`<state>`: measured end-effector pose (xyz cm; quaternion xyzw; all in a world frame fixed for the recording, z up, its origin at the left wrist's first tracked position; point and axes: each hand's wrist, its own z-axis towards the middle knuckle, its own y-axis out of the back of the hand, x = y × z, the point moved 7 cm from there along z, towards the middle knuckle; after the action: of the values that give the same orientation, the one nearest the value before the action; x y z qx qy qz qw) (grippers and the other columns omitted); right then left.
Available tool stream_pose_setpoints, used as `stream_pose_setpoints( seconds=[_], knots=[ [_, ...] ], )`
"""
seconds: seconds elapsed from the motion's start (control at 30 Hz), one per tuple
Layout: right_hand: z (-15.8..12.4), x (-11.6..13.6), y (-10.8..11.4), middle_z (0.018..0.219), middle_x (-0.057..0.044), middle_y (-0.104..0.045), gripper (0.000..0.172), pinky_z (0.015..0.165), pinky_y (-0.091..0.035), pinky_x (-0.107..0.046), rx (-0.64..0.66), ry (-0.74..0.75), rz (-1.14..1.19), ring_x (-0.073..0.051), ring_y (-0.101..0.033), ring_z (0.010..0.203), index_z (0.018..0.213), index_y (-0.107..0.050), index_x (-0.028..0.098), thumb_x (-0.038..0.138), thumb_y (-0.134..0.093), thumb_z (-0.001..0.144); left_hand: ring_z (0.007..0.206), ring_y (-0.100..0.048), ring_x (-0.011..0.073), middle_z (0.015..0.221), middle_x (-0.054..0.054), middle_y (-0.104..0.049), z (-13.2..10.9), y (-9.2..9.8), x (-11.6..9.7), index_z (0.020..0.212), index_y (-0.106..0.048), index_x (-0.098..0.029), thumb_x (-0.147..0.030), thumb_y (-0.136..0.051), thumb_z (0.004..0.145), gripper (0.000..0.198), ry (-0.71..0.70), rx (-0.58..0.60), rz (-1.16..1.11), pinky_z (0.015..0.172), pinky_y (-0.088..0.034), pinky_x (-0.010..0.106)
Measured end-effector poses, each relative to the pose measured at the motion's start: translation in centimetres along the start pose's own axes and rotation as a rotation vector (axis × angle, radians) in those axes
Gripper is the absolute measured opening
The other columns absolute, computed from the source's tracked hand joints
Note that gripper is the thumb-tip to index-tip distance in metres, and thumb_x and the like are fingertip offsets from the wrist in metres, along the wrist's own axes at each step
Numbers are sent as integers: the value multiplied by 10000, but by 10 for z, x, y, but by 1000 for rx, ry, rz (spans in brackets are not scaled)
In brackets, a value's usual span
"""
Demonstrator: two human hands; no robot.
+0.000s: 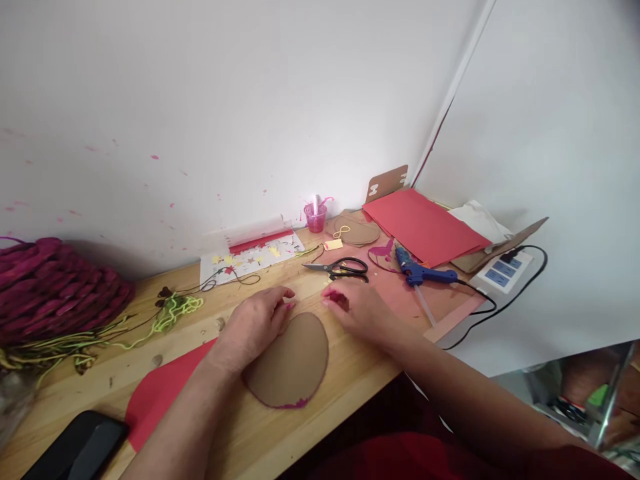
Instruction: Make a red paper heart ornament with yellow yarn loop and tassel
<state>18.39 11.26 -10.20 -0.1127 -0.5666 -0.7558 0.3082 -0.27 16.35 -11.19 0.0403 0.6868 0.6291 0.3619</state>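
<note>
Just below the black-handled scissors (343,268), both hands rest flat, open: left hand (255,325) on the brown oval cardboard cutout (293,363), right hand (357,308) beside it; looks light, stiffish, best pinched at its edge.

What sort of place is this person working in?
Most likely a small craft corner, perhaps at home. A wooden table holds a blue glue gun, black scissors, sheets of red paper and a cardboard oval, and pink splashes dot the white wall.
</note>
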Motion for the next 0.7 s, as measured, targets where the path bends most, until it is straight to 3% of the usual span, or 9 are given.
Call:
stream_pose_setpoints(
  seconds=[0.1, 0.17, 0.27, 0.4, 0.5, 0.7],
  knots=[
    [12, -25, 23, 1145, -138, -711, 214, 943, -446, -358, -15, -122, -205, -246, -622, 1077, 1122, -666, 136, 167, -545, 949, 1002, -720, 254, 1110, 72, -769, 1, -1, 4, 1149, -677, -215, -359, -423, 988, 334, 2, 6, 23, 914, -532, 375],
    [22, -42, 31, 1232, -181, -679, 268, 943, -445, -392, 69, -219, -361, -287, -610, 1122, 1177, -654, 125, 159, -532, 941, 1015, -713, 253, 1128, 69, -763, 2, -2, 3, 1123, -683, -217, -352, -419, 983, 328, -8, 13, 35, 917, -529, 374],
    [34, -55, 35, 1234, -188, -676, 270, 950, -437, -392, 189, -252, -447, -308, -599, 1157, 1173, -648, 125, 157, -546, 924, 1028, -705, 258, 1139, 73, -756, 2, -3, 0, 1118, -683, -213, -342, -421, 972, 327, -22, 23, 49, 910, -526, 378],
    [39, -58, 29, 1215, -169, -685, 243, 909, -447, -367, 234, -230, -443, -299, -595, 1170, 1154, -636, 149, 178, -602, 915, 1006, -706, 252, 1121, 77, -757, 2, -2, -1, 1124, -680, -217, -339, -443, 955, 316, -13, 30, 55, 898, -526, 367],
    [37, -58, 29, 1252, -190, -666, 315, 918, -443, -369, 208, -202, -445, -301, -568, 1210, 1243, -590, 127, 172, -604, 932, 969, -709, 248, 1090, 78, -759, 2, -2, -2, 1136, -677, -217, -340, -448, 949, 321, -9, 33, 47, 884, -529, 363],
    [20, -37, 58, 1138, -186, -685, 215, 836, -444, -356, 167, -249, -432, -297, -609, 1078, 1170, -586, 120, 183, -547, 968, 900, -704, 241, 1020, 73, -758, 3, -2, 0, 1149, -678, -214, -366, -457, 940, 340, -22, 27, 28, 864, -525, 359]
  ],
)
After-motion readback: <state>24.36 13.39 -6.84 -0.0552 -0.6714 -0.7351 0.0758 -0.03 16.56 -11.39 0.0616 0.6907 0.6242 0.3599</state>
